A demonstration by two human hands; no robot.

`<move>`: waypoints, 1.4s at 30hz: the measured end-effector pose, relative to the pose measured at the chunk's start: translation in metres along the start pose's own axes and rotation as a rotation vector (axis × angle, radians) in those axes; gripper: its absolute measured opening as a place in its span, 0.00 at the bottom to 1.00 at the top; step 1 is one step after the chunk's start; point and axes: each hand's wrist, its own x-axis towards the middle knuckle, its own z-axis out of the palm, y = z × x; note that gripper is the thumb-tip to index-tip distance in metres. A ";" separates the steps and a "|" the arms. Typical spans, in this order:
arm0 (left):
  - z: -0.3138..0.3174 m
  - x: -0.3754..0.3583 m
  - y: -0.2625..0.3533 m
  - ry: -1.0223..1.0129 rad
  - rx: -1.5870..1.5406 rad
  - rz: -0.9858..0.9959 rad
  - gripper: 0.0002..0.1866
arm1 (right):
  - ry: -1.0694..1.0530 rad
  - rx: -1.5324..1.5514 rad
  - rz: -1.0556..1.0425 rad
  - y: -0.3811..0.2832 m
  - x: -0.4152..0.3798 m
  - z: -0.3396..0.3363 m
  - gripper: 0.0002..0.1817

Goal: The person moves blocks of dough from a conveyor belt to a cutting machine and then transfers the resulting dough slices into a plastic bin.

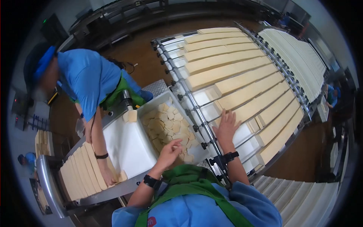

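My right hand (226, 128) lies with spread fingers at the near end of a pale dough strip (245, 101) on the laned conveyor. My left hand (169, 153) hovers over the near part of a white bin (199, 149); its fingers are loosely bent and apart, with nothing visible in them. Inside the bin is a heap of flat, pale dough pieces (166, 123). More long dough strips (230, 64) lie side by side in the lanes, divided by thin rods. A metal rail (191, 102) with black clamps runs between the bin and the strips.
At left, a co-worker in a blue shirt (85, 72) leans over a row of dough strips (81, 172), one hand at their ends. A white surface (126, 147) lies beside the bin. Ridged pale sheets (298, 196) are at lower right, and another belt (293, 56) stands beyond.
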 end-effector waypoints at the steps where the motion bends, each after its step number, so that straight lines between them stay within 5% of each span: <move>1: -0.018 -0.012 -0.009 0.047 -0.014 0.002 0.21 | 0.005 -0.024 -0.002 0.003 0.000 0.002 0.54; 6: -0.100 -0.103 -0.053 0.217 0.035 -0.074 0.21 | -0.036 -0.069 0.049 0.000 0.005 0.011 0.54; 8: -0.121 -0.148 -0.062 0.183 -0.045 -0.265 0.22 | -0.054 -0.113 0.045 0.002 0.006 0.007 0.54; 12: -0.154 -0.231 -0.126 0.387 -0.374 -0.336 0.18 | 0.174 -0.144 -0.079 -0.033 0.004 -0.028 0.46; 14: -0.158 -0.263 -0.153 0.630 -0.445 -0.314 0.13 | 0.362 0.116 -0.364 -0.075 0.000 -0.035 0.34; 15: -0.159 -0.272 -0.174 0.943 -0.440 -0.272 0.11 | 0.348 0.150 -0.434 -0.114 -0.001 -0.038 0.34; 17: -0.163 -0.284 -0.193 1.475 -0.227 -0.259 0.12 | 0.107 0.455 -0.763 -0.194 -0.031 -0.042 0.28; 18: -0.165 -0.286 -0.190 1.507 -0.244 -0.261 0.12 | -0.008 0.586 -0.870 -0.234 -0.043 -0.034 0.24; 20: -0.174 -0.283 -0.178 1.835 0.192 -0.361 0.23 | -0.228 0.666 -1.100 -0.310 -0.069 -0.003 0.22; 22: -0.190 -0.279 -0.178 1.839 0.351 -0.390 0.29 | -0.479 0.783 -1.233 -0.389 -0.094 0.027 0.22; 23: -0.198 -0.277 -0.179 1.820 0.522 -0.418 0.35 | -0.492 0.798 -1.309 -0.425 -0.105 0.050 0.21; 30: -0.232 -0.256 -0.148 1.566 0.431 -0.405 0.44 | -0.388 0.717 -1.459 -0.615 -0.143 0.135 0.27; 37: -0.235 -0.253 -0.143 1.516 0.367 -0.469 0.46 | -0.216 0.423 -1.410 -0.669 -0.150 0.156 0.31; 39: -0.233 -0.248 -0.142 1.529 0.390 -0.488 0.47 | -0.436 0.327 -1.253 -0.674 -0.154 0.161 0.36; 42: -0.237 -0.241 -0.139 1.544 0.403 -0.521 0.47 | -0.401 0.322 -1.285 -0.670 -0.157 0.170 0.39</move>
